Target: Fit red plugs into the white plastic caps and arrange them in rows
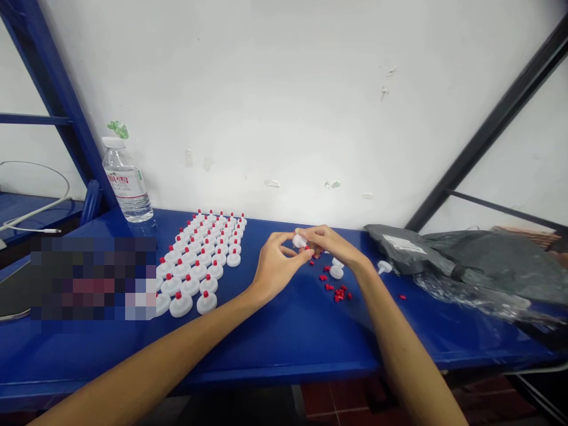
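A white nozzle cap is pinched between the fingertips of both hands, above the blue tabletop. My left hand closes on it from the left, with index finger and thumb curled towards it. From the right, the fingers of my right hand bend over its upper edge. Something red shows just below the white piece, by my left thumb; whether it is fitted on the nozzle I cannot tell. Loose red tip caps lie scattered near my right forearm, beside bare white nozzle caps. Rows of white nozzle caps with red tips stand upright at left.
A water bottle stands at the back left against the wall. Dark plastic bags and clear wrap lie on the right. One nozzle cap lies tipped beside them. A blurred patch covers the table's left part.
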{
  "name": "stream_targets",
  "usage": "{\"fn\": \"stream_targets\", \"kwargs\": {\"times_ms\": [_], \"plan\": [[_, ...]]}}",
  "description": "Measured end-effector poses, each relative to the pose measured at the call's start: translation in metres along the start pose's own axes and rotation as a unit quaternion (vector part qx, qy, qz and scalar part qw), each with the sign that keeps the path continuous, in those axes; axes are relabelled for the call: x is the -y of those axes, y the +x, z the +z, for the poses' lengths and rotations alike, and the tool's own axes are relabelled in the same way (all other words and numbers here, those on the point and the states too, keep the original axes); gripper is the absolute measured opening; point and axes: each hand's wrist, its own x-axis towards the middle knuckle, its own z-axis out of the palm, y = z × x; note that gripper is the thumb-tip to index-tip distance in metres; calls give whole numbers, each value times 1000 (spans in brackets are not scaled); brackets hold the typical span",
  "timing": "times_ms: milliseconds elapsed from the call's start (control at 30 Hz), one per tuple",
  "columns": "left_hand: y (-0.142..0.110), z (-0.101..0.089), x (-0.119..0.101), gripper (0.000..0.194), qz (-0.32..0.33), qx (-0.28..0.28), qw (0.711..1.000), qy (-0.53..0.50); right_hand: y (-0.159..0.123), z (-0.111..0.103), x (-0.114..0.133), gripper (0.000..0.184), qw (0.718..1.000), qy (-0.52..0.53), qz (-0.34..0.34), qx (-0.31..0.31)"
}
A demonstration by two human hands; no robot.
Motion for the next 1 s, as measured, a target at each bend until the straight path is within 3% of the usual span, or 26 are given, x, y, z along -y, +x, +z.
{"fn": "stream_targets", "kwargs": {"times_ms": [167, 300, 467, 733, 1000], "plan": [[-2, -1, -4, 45, -16, 36, 999, -9, -2, -2, 1, 53, 1000, 10, 7, 11], [-4, -3, -7, 46, -8, 31, 999, -2, -4, -3, 1, 54, 1000, 13, 12, 16], [-5, -2, -11, 33, 20, 41, 998, -51, -5, -3, 0, 64, 999, -11, 29, 13], [-3, -6, -18, 31, 33, 37, 998, -39, -2, -6, -6, 72, 1000, -10, -4, -30], [1, -6, -17, 28, 33, 41, 997, -59, -2, -4, -4, 67, 1000, -11, -3, -28]]}}
